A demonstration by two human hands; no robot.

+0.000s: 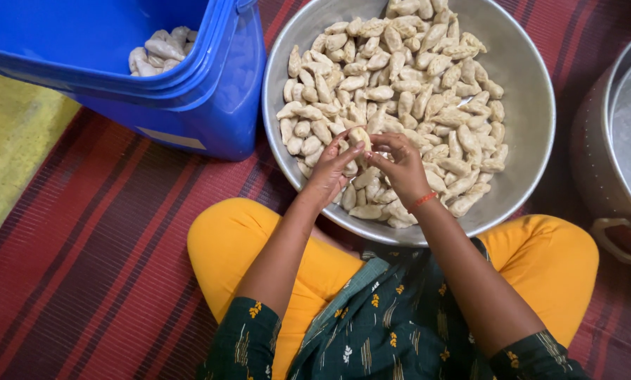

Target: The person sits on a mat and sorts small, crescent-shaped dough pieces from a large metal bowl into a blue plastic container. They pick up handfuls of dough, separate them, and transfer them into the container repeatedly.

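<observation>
Hands first: your left hand [329,172] and right hand [398,165] meet over the near side of the wide metal bowl [533,105], fingertips turned toward each other. Between them you pinch one pale dough piece [360,136], thumb and fingers of both hands closed on its edges, the piece held just above the heap. Your wrists angle up from your lap, forearms bare, and a red thread band [422,202] circles your right wrist.

Now the containers. That metal bowl sits in front of your crossed legs, its near rim over your yellow trousers [224,239], and it is piled with shaped dough pieces [400,77], small, plump and crescent-like, packed thick across the middle and thinner toward the right wall, where bare metal shows. To your left stands a blue plastic tub [210,91], just beside the bowl, with a small cluster of the same pale pieces [157,51] lying in it. On your right, a large metal pot [597,162] with a handle at its lower side stands near the bowl.

Everything rests on a red striped mat [90,267].

Hard to tell: the tub's top and left side run out of view, so how full it is stays unclear. The pot is cut off at the right edge, and its contents read only as a greyish sheen. Your palms hide the pieces beneath them.
</observation>
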